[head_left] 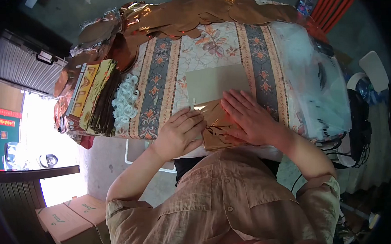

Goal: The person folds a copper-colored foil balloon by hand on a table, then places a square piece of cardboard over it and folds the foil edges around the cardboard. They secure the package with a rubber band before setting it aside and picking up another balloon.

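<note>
A shiny copper-coloured foil sheet [216, 140] lies at the table's near edge, partly over a flat grey-beige board [217, 81]. My right hand [250, 121] rests flat on the foil's right side, fingers stretched toward the board. At the foil's left edge is my left hand [181, 132], with its fingers bent and closed on that edge; the fingertips are partly hidden. Creases and bright reflections show on the foil between my hands.
A flower-patterned cloth [158, 79] covers the table. White ring-shaped pieces [126, 101] and stacked gold-printed packets [90, 92] sit on the left. Copper foil sheets [176, 17] line the far edge. Clear plastic bags [317, 84] lie on the right. Cardboard boxes [77, 221] stand at lower left.
</note>
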A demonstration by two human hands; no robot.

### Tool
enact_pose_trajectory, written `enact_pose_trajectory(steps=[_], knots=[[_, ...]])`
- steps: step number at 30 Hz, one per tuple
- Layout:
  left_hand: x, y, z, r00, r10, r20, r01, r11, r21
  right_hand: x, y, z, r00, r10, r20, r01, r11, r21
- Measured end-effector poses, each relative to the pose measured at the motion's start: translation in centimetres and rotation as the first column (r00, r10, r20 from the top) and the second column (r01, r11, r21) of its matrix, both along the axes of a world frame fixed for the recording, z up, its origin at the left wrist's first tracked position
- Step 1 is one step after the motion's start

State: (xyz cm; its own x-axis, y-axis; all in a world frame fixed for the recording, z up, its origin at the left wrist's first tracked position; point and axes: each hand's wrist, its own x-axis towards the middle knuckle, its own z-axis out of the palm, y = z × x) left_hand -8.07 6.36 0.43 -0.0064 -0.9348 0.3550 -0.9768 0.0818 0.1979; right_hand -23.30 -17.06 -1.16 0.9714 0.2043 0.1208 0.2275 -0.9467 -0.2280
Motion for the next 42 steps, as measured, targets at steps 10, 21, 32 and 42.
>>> enact_pose_trajectory(steps=[10, 21, 32, 42], knots=[[0.9, -1.1, 1.1, 0.969, -0.135, 0.204, 0.135, 0.991, 0.014, 0.0, -0.3, -0.2, 0.999, 0.017, -0.048, -0.018, 0.999, -0.027], [1.3, -1.1, 0.8, 0.941, -0.164, 0.296, 0.172, 0.985, 0.0, 0.4, -1.5, 0.2, 0.985, 0.065, -0.157, -0.048, 0.993, 0.109], [0.9, -0.8, 1.4, 0.985, -0.161, 0.057, 0.158, 0.986, 0.052, 0.0, -0.5, 0.7, 0.99, 0.031, -0.141, -0.036, 0.999, -0.028], [1.6, -1.2, 1.3, 0.964, -0.204, 0.173, 0.208, 0.978, -0.005, 0.1, -0.6, 0.1, 0.995, 0.025, -0.096, -0.03, 0.998, -0.048]])
